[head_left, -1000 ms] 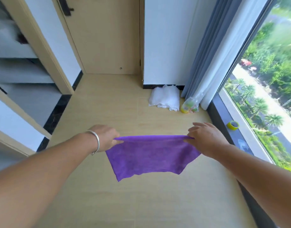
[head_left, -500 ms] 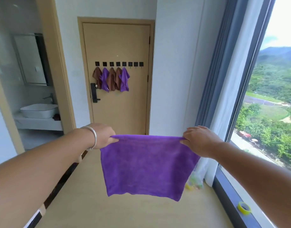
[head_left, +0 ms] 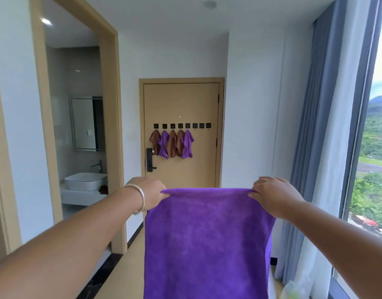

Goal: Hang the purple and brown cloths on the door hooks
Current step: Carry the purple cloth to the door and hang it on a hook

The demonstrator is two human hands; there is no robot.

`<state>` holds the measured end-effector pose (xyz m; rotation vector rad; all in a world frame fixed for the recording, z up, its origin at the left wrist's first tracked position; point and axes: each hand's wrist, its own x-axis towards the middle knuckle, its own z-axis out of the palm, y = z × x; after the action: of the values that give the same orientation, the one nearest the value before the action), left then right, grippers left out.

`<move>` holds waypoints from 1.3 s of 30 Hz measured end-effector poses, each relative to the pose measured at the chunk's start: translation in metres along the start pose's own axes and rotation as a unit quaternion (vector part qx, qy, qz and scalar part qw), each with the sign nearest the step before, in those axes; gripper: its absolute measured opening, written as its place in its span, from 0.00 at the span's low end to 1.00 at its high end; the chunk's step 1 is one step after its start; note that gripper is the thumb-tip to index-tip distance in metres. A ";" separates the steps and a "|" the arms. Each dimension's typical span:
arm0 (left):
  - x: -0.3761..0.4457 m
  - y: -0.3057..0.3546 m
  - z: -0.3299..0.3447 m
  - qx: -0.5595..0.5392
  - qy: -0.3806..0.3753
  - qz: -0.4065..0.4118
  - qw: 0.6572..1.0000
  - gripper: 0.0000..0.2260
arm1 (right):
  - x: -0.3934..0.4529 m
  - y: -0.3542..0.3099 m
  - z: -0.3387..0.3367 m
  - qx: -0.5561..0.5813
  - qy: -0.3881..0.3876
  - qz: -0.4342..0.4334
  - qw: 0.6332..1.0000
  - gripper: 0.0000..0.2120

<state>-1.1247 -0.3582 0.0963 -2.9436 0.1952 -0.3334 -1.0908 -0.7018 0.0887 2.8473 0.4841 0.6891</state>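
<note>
A purple cloth (head_left: 207, 242) hangs flat in front of me, stretched by its top edge. My left hand (head_left: 150, 194) pinches its upper left corner and my right hand (head_left: 272, 194) pinches its upper right corner. Straight ahead, at the end of the corridor, stands a tan door (head_left: 181, 104) with a row of black square hooks (head_left: 182, 125). Three brown cloths (head_left: 172, 143) and two purple cloths (head_left: 187, 144) hang from the left hooks. The three rightmost hooks (head_left: 202, 125) are bare.
A bathroom doorway (head_left: 112, 126) opens on the left, with a white basin (head_left: 85, 181) and mirror inside. Blue and white curtains (head_left: 319, 147) and a tall window (head_left: 375, 147) line the right side. A black door handle (head_left: 149, 159) sits below the cloths.
The view has tilted up from the floor to the door. Both hands have lifted the purple cloth higher and it now hangs longer and nearer the camera.
</note>
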 end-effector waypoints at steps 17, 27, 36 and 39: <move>0.141 -0.061 0.037 0.016 0.000 -0.039 0.999 0.19 | 0.169 0.009 0.077 0.018 0.019 -0.035 0.999 0.23; 0.262 -0.080 0.040 0.015 0.018 -0.057 0.998 0.18 | 0.296 0.047 0.122 0.044 0.048 -0.039 0.997 0.24; 0.349 -0.115 0.069 0.020 -0.007 -0.053 0.998 0.18 | 0.387 0.046 0.176 0.049 0.029 -0.035 0.998 0.23; 0.383 -0.137 0.082 0.017 -0.001 -0.052 0.998 0.18 | 0.419 0.040 0.196 0.044 0.023 -0.036 0.998 0.23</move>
<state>-0.7206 -0.2691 0.1236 -2.9274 0.0350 -0.3456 -0.6356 -0.6101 0.1000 2.8848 0.6376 0.7380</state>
